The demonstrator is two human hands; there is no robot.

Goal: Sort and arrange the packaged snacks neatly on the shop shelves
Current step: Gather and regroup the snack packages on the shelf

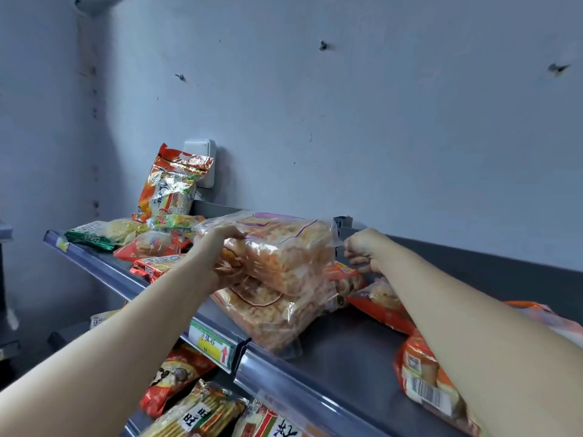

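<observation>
the left hand [217, 255] grips the left end of the clear snack bag [287, 253]; the right hand [366, 250] pinches its right edge seam. between the hands, the bag lies atop a second clear bag [271, 316] on the shelf [347, 339].

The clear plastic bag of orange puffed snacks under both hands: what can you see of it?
The clear plastic bag of orange puffed snacks is a plump, glossy pillow pack with purple line printing on its top face and a flat sealed seam at its right end. It lies roughly level along the grey metal top shelf, stacked on a second, similar clear snack bag. The left hand grips its left end, fingers curled over the top. The right hand pinches the right seam.
</observation>
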